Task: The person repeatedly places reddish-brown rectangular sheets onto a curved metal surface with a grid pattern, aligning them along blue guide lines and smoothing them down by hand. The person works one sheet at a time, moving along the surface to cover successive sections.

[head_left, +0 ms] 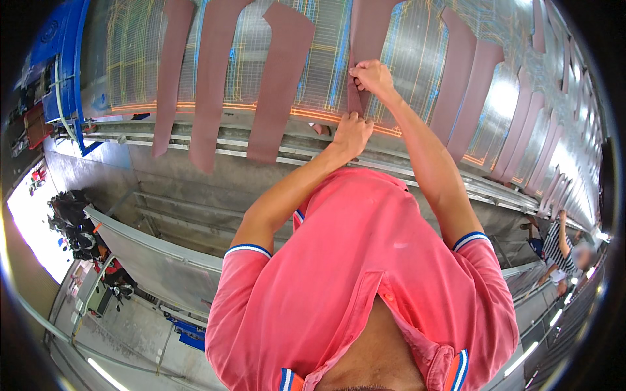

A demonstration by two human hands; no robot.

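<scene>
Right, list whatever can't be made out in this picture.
All in the head view:
- Right hand: its curled fingers hide whether their tips pinch the brown piece.
- Left hand: its own back hides most of the fingertips.
- Brown piece: the top edge of the picture cuts off its far end.
- Person in the striped shirt, far right: too small and blurred to tell what their hands do.
</scene>
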